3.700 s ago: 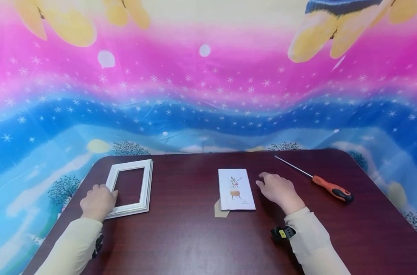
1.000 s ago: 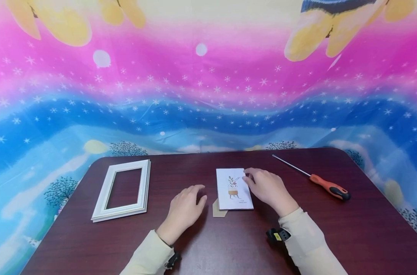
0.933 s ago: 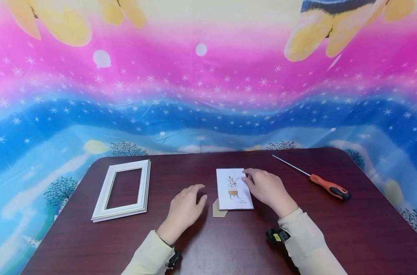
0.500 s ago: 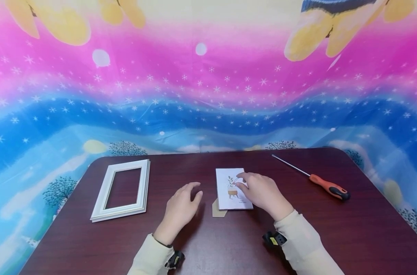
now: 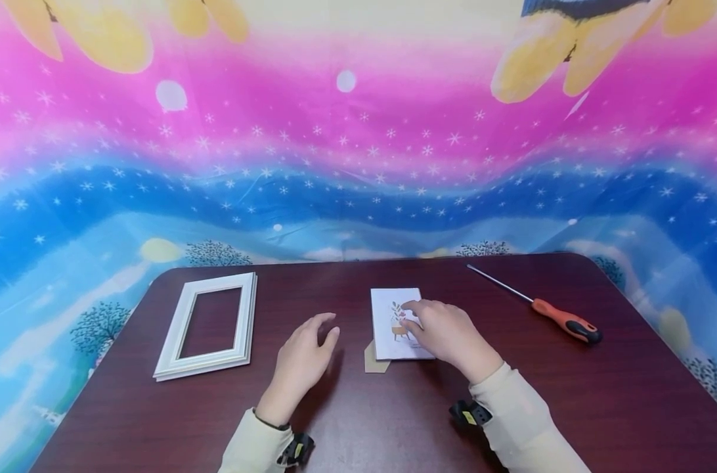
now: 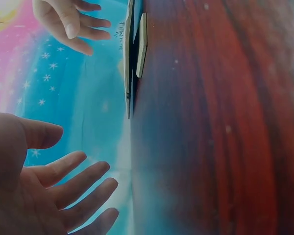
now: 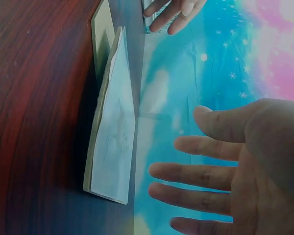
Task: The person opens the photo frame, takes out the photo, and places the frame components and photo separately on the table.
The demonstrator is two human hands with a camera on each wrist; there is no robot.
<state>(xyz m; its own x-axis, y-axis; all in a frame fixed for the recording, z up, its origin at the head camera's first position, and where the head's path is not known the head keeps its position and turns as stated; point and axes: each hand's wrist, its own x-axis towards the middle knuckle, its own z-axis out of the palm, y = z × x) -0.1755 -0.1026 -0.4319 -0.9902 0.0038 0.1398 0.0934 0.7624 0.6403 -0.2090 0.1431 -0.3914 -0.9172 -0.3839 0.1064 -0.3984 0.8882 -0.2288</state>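
Observation:
My left hand (image 5: 304, 358) hangs above the table with loosely spread fingers, between the white picture frame (image 5: 177, 328) and the card-topped board. It holds nothing. My right hand (image 5: 450, 334) hovers over the right part of the white card (image 5: 385, 328), which is printed with a potted plant. The right wrist view shows the card (image 7: 115, 137) on a thin board, with a gap between it and the fingers (image 7: 191, 171). A tan stand leg (image 5: 375, 361) sticks out beneath the board's lower left corner, and the board sits tilted over it. The frame's opening shows bare tabletop.
On the right of the dark red-brown table (image 5: 358, 420) lies a screwdriver (image 5: 571, 322) with an orange and black handle, its shaft pointing to the back. A colourful printed cloth (image 5: 311, 164) hangs behind the table's far edge.
My left hand has left the frame's side, moved right toward the board, then drifted slightly back left. My right hand has shifted left from beside the card to above it. The objects stay put.

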